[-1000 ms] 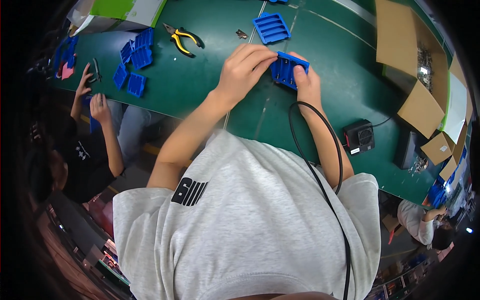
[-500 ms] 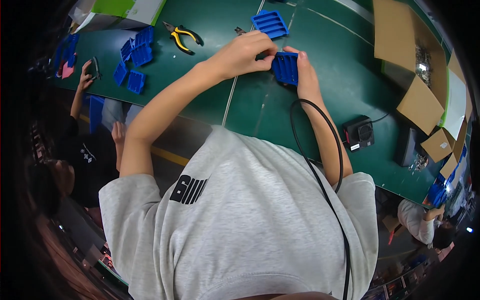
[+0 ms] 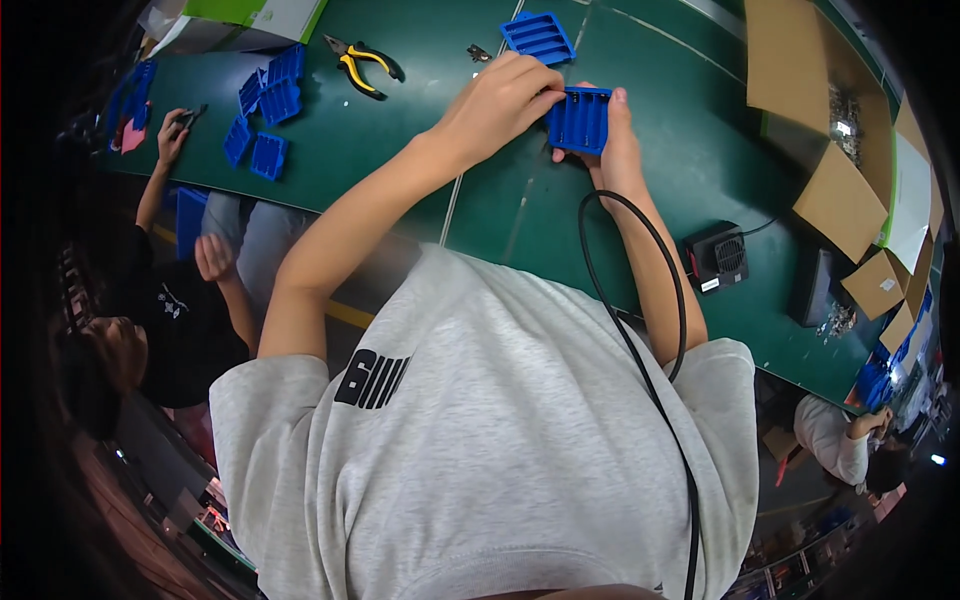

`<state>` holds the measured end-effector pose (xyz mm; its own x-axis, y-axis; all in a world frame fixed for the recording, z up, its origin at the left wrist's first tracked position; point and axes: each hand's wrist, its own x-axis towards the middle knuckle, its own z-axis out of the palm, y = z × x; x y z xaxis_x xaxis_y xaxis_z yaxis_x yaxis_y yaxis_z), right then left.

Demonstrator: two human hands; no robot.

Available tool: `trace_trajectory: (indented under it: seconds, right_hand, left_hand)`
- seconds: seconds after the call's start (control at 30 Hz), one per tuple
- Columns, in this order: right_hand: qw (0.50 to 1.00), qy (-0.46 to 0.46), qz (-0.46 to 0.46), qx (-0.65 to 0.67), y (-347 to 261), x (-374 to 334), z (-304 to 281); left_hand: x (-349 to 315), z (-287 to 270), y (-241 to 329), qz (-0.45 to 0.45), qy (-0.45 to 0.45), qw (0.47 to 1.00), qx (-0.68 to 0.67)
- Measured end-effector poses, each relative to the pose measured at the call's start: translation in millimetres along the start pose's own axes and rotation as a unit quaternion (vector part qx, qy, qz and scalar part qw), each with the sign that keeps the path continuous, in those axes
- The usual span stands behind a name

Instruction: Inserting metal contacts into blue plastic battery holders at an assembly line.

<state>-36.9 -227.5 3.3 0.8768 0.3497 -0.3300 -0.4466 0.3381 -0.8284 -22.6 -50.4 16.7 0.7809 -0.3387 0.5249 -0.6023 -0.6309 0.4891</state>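
Observation:
A blue slotted battery holder (image 3: 579, 123) is gripped along its right side by my right hand (image 3: 622, 155), thumb on its edge and fingers behind it. Its long channels face up. My left hand (image 3: 505, 102) is closed in a pinch at the holder's upper left corner; whatever the fingertips hold is hidden. Just beyond my hands lies a second blue battery holder (image 3: 540, 38), with a small heap of dark metal pieces (image 3: 479, 53) to its left.
Yellow-and-black pliers (image 3: 361, 68) and several blue holders (image 3: 268, 155) lie to the left. A co-worker's hand (image 3: 172, 137) holds a tool there. On the right are a small black fan unit (image 3: 717, 257) and an open cardboard box (image 3: 790, 70). A black cable (image 3: 655, 240) crosses my right forearm.
The holder and my right hand have shifted slightly right and away from me, and the holder has turned a little. My left hand still pinches at its upper left corner.

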Motion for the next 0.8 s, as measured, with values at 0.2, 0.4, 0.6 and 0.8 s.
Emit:
trace_trajectory:
  seconds: [0.2, 0.4, 0.6, 0.8]
  right_hand:
    - [0.997, -0.005, -0.029, -0.064, 2, 0, -2]
    - [0.997, 0.013, -0.031, -0.07, 0, -2, 3]
    - [0.998, 0.002, -0.027, -0.059, -3, -1, 0]
    - [0.999, 0.012, -0.032, -0.028, 2, 0, 2]
  left_hand:
    - [2, -12, -8, 0.033, -0.089, 0.995, -0.038]
    - [1, -12, -8, 0.036, -0.103, 0.993, -0.032]
    - [-1, -9, -6, 0.016, -0.068, 0.997, -0.015]
    - [-4, 0, 5, 0.018, 0.0, 0.999, 0.037]
